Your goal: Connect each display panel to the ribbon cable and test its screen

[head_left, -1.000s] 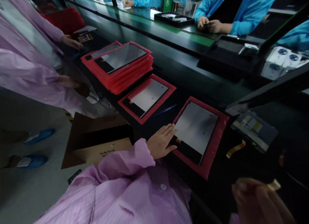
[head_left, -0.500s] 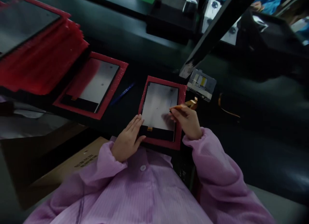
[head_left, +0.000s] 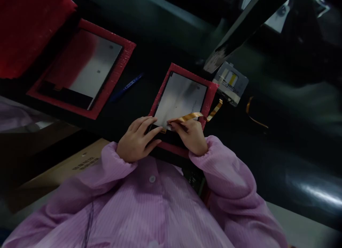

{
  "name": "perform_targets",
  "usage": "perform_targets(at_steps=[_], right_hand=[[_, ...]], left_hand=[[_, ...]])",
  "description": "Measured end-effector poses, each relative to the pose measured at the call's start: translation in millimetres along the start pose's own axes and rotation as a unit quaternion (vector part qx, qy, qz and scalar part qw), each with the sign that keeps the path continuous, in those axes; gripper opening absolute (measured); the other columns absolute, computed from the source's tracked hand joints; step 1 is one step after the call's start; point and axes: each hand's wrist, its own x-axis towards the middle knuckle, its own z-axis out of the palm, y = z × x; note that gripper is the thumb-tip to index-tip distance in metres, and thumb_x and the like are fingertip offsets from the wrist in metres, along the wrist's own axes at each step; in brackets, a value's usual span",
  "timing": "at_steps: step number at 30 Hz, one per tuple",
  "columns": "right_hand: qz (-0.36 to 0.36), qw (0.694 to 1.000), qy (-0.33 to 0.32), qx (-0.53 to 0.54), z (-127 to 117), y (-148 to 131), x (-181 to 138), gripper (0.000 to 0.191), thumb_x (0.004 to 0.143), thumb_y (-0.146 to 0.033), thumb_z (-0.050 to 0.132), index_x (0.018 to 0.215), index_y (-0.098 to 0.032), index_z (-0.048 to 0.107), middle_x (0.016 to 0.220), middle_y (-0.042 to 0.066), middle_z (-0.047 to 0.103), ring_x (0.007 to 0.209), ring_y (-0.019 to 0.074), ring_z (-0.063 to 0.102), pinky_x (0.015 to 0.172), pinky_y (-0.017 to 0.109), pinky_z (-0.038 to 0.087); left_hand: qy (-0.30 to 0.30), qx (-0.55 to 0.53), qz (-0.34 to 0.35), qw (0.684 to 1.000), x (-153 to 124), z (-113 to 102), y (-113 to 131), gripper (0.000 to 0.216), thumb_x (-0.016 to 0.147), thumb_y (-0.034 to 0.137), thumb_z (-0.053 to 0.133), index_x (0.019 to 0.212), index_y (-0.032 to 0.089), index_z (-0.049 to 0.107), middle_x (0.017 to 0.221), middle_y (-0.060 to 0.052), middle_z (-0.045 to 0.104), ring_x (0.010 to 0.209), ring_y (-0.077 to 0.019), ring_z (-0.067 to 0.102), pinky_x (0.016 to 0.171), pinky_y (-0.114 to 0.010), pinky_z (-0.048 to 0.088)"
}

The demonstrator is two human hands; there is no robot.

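Note:
A screen panel (head_left: 181,95) with a silvery face lies on a red foam sheet (head_left: 175,68) in front of me. My left hand (head_left: 139,138) is open, its fingers spread over the panel's lower left corner. Between the fingertips of my right hand (head_left: 192,136) is pinched a strip of gold-coloured tape (head_left: 191,116), its bent tail sticking out to the right. The strip's held end is just above the panel's lower part, close to a small orange tab (head_left: 163,130). Whether it touches the panel I cannot tell.
To the left, a second panel (head_left: 89,70) lies on red foam beside a stack of red sheets (head_left: 29,31). A blue pen (head_left: 128,87) rests between the panels. A clear plastic box (head_left: 232,82) stands near a dark post (head_left: 240,31); a thin gold strip (head_left: 255,118) lies to its right.
My right hand has moved left and down over the panel with the tape strip. My left hand's fingers have spread further onto the panel's corner. The camera view has shifted.

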Motion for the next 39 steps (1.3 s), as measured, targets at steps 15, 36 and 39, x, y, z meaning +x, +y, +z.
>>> perform_targets(at_steps=[15,36,39], right_hand=[[-0.020,0.999,-0.008,0.030,3.5,-1.6,-3.0,0.014,0.095,-0.028,0.053,0.092,-0.020,0.064,0.088,0.003,0.070,0.083,0.0156,0.067,0.076,0.030,0.052],[-0.083,0.990,-0.075,-0.087,0.3,-8.7,-2.3,0.020,0.099,-0.025,0.046,0.092,-0.019,0.064,0.093,0.005,0.067,0.086,0.0179,0.063,0.082,0.032,0.047],[-0.091,0.990,-0.091,-0.060,-0.3,-7.3,-1.7,0.022,0.100,-0.027,0.045,0.089,-0.019,0.063,0.089,0.004,0.066,0.084,0.0172,0.062,0.080,0.032,0.048]], left_hand=[[-0.038,-0.003,-0.011,0.999,1.3,-2.1,-1.7,0.030,0.092,0.030,0.059,0.121,0.024,0.064,0.131,-0.010,0.059,0.121,-0.0292,0.052,0.099,-0.047,0.048],[-0.050,-0.153,-0.130,0.978,15.0,-12.9,3.7,0.031,0.095,0.039,0.054,0.115,0.018,0.063,0.122,-0.009,0.063,0.117,-0.0250,0.053,0.104,-0.046,0.043],[-0.039,-0.153,-0.165,0.974,22.8,-10.7,7.3,0.024,0.095,0.038,0.055,0.102,0.019,0.068,0.117,-0.008,0.065,0.115,-0.0253,0.053,0.103,-0.048,0.041]])
